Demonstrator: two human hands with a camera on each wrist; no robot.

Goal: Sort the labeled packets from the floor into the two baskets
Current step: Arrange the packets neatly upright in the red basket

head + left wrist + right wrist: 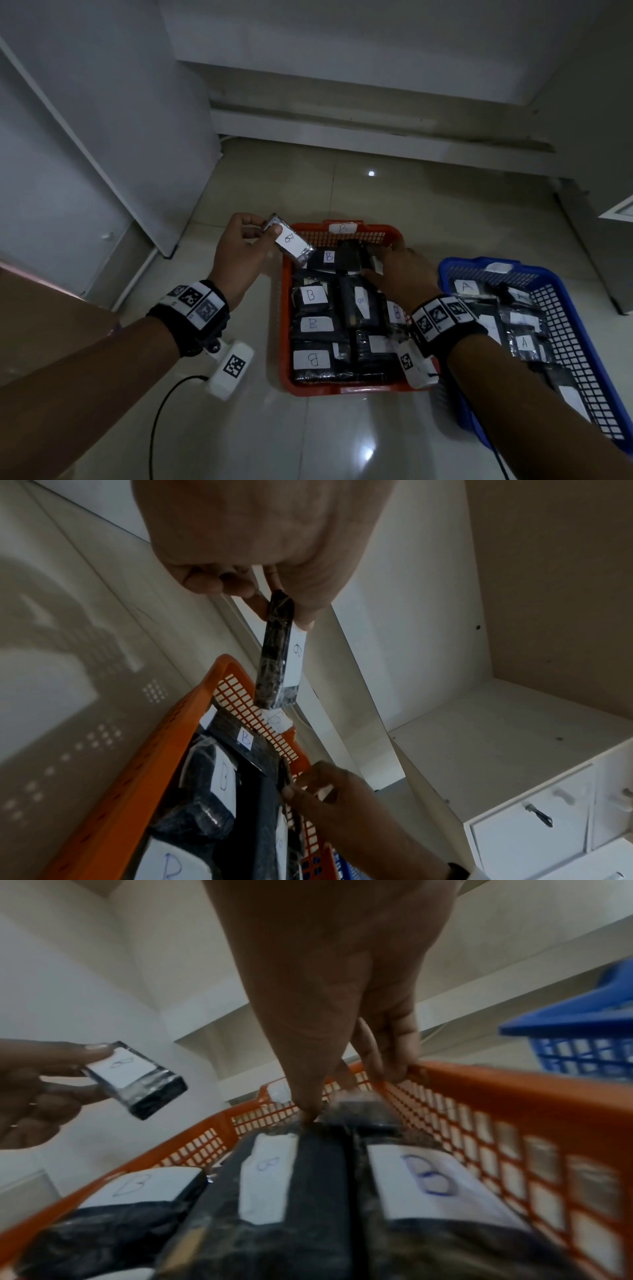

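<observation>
My left hand [265, 228] pinches a black packet labelled B [293, 243] by one end and holds it in the air over the far left corner of the orange basket [283, 308]. The left wrist view shows this packet [279, 656] hanging edge-on from the fingers. Several B packets [311, 295] fill the orange basket. My right hand [373, 263] reaches into its far right end, with thumb and curled fingers around a dark packet [363, 1110] by the mesh wall. The blue basket [445, 270] on the right holds several A packets [524, 342].
A white cabinet [85, 137] stands along the left, and a low ledge [376, 137] runs along the back wall. A white drawer unit [531, 818] is at the right. A black cable [161, 411] trails over the glossy tiled floor [342, 438] near me.
</observation>
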